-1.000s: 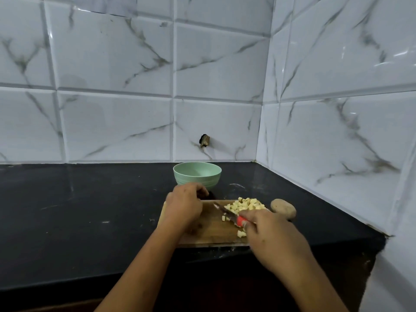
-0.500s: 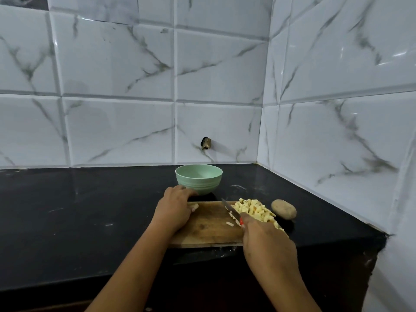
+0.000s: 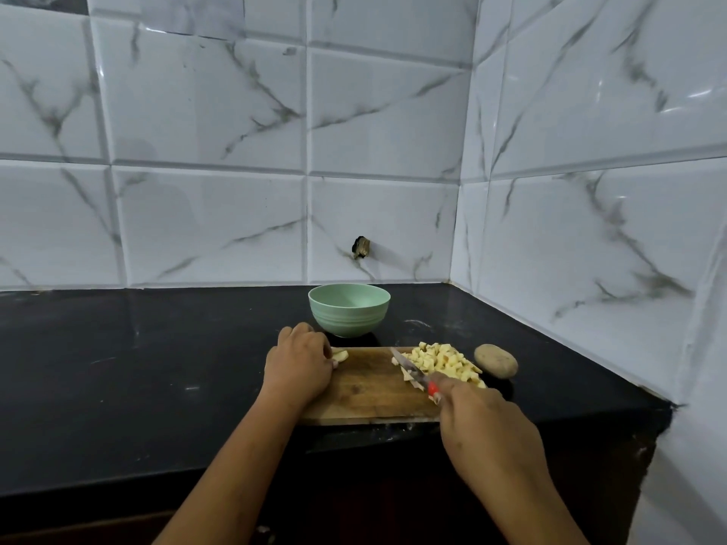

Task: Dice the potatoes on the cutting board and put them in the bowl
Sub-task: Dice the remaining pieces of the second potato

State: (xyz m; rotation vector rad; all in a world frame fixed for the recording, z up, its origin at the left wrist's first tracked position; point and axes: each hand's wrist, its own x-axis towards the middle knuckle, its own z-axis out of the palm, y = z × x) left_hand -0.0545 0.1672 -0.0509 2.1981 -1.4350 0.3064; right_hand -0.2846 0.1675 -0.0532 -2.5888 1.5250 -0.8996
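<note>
Gripping the red-handled knife point(image 3: 409, 367), the right hand point(image 3: 484, 422) sat at the near right corner of the cutting board point(image 3: 366, 387), the blade lying against the pile of diced potato point(image 3: 444, 359) just beyond it. The left hand point(image 3: 299, 365) curled its fingers over a pale potato piece point(image 3: 340, 356) at the far left corner (only its end showed). A whole potato point(image 3: 495, 360) lay on the black surface point(image 3: 157, 367) just right of the board; the green bowl point(image 3: 349, 308) stood just behind the board.

Head view looks forward and down, near the counter point(image 3: 157, 367) corner.
</note>
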